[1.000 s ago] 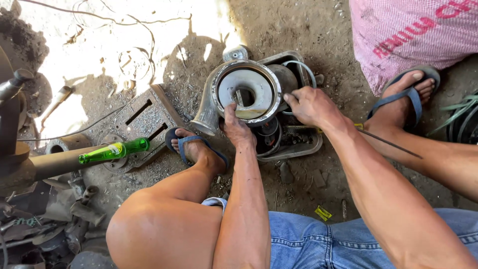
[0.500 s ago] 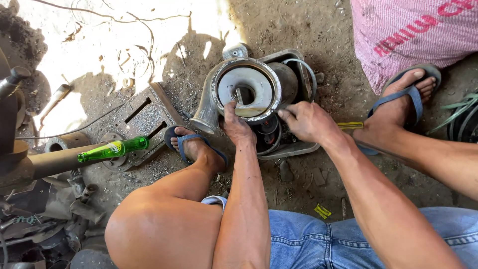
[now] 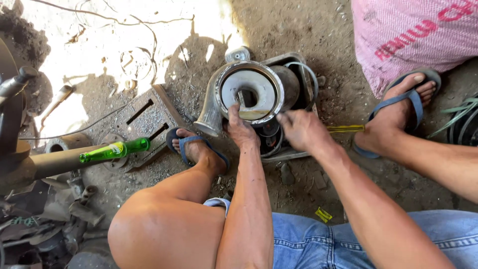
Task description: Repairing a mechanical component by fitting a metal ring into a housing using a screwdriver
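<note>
The left hand (image 3: 240, 130) presses open fingers on the pump housing (image 3: 249, 94) rim at 6 o'clock. The right hand (image 3: 302, 130), gripping a yellow-handled screwdriver (image 3: 346, 128), has shifted down to 4 o'clock.

Left hand (image 3: 240, 130): extended forward between the knees, palm down, fingers curled, thumb pointing ahead and pressed down at its tip. Left forearm runs nearly straight up the frame from the lower edge, alongside the bare left knee.

Right hand (image 3: 302, 130): palm down, fingers closed in a loose fist, knuckles toward the left hand. The two hands sit near each other, not touching. Right forearm enters from the lower right corner and angles up and left. Wrist is straight, in line with the forearm.
</note>
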